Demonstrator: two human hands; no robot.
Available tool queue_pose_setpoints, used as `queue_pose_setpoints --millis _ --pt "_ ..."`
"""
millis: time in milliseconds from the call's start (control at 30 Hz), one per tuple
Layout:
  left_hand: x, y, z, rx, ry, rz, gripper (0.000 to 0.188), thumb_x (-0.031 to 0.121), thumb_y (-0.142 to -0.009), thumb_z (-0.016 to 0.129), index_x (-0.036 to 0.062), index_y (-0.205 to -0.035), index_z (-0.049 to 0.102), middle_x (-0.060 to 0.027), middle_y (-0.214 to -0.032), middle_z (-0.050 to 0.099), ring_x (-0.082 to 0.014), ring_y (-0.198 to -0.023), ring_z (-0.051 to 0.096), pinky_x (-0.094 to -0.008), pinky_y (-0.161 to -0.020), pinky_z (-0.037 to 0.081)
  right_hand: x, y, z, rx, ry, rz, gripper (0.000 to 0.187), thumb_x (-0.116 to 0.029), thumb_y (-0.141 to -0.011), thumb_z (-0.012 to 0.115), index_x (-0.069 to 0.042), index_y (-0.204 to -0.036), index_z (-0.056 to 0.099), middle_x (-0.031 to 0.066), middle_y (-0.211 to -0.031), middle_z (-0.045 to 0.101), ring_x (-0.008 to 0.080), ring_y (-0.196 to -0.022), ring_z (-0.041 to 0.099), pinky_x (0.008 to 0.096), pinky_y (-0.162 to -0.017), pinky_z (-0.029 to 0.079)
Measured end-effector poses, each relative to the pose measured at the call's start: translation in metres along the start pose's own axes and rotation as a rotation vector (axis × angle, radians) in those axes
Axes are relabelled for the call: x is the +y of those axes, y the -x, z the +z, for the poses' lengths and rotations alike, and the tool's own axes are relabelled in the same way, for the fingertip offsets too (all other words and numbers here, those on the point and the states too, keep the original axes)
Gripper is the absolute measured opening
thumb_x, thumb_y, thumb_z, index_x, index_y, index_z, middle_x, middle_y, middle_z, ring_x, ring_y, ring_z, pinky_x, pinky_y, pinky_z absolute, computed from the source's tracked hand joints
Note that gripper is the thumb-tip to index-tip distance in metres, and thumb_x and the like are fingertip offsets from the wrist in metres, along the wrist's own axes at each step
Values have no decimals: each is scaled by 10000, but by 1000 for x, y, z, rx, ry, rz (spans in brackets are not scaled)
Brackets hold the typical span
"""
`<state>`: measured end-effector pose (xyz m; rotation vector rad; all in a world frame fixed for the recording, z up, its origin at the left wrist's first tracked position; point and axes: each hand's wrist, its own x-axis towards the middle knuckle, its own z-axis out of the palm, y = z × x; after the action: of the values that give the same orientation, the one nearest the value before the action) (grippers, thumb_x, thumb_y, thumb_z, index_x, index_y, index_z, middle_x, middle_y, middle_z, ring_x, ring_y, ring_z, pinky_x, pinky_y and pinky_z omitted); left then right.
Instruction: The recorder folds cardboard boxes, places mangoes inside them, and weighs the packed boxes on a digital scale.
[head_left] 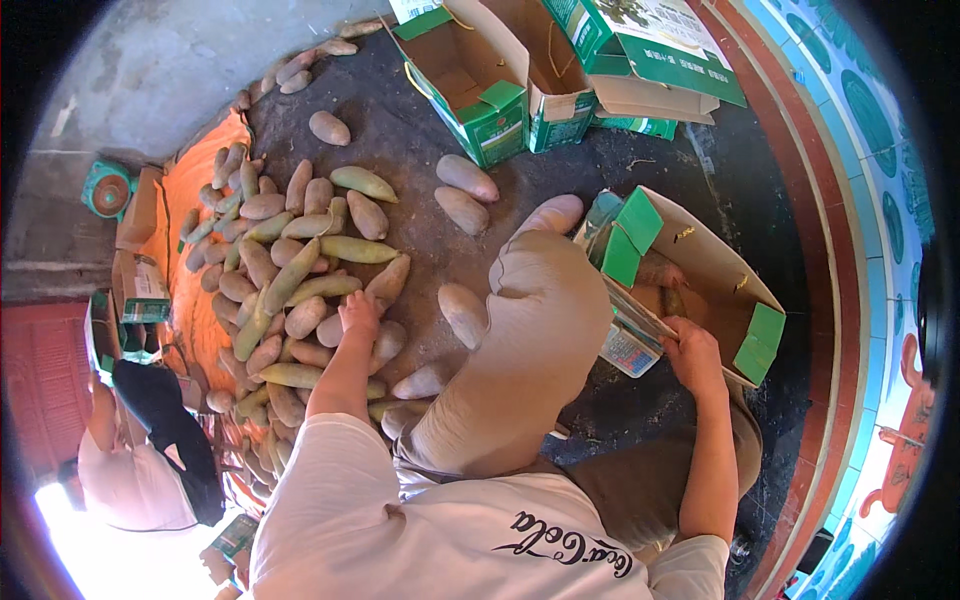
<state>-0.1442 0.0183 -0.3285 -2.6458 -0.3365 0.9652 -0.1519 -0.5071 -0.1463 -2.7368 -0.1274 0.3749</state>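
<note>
My left hand [360, 314] reaches into a heap of long, tapered fruits that look like melons or gourds, some brownish, some green. Its fingers lie apart, touching the heap beside a brownish fruit [390, 280]; I cannot make out a firm grip. A long green fruit [358, 250] rests just beyond. My right hand [692, 352] is closed over the near side wall of an open carton [745, 300] with green flaps. Inside that carton lie a brownish fruit [660, 270] and part of another. Against the carton's near side is a device with a small display [630, 350], partly hidden.
Open green cartons [490, 110] stand at the far side. Loose fruits [465, 190] lie on the dark floor sheet between the heap and my legs. An orange sheet [175, 240] runs under the heap's left side. Another person [135, 470] is at lower left; a tiled wall borders the right.
</note>
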Motion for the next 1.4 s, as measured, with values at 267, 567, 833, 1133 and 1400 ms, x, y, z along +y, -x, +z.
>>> queue_pose_setpoints --millis 267,567,833,1133,1400 --pt "14 19 18 43 -168 131 338 291 -832 566 157 -1140 534 -59 -1107 547 -221 -1075 525 -365 -846 453 -1 -2 1 19 -6 -22 219 -125 -764 631 -48 -967 605 158 -928 628 335 -883 598 414 -763 477" --pt "-8 40 -20 179 166 63 450 290 -770 659 46 -1085 449 -171 -1046 597 -310 -955 611 -391 -790 506 3 0 1 3 41 -17 223 -164 -766 638 -48 -956 618 170 -914 629 342 -876 601 428 -760 476" --pt "-14 32 -35 328 1269 -55 530 302 -768 699 7 -1118 431 -162 -1001 578 -273 -882 606 -373 -740 518 7 3 12 30 69 -16 221 -212 -763 641 -36 -892 605 188 -842 635 355 -831 609 449 -743 474" --pt "42 138 -253 466 1883 481 372 190 -857 606 76 -1174 446 -84 -1046 553 -200 -876 581 -353 -683 512 4 6 12 12 114 -61 173 -159 -787 549 -43 -897 614 163 -868 650 322 -860 626 437 -744 491" --pt "163 192 -339 13 1782 945 415 169 -879 586 47 -1233 406 -113 -1111 546 -248 -980 582 -426 -820 497 5 2 17 68 141 -136 190 -107 -812 493 -50 -945 615 150 -876 654 309 -885 626 419 -755 496"
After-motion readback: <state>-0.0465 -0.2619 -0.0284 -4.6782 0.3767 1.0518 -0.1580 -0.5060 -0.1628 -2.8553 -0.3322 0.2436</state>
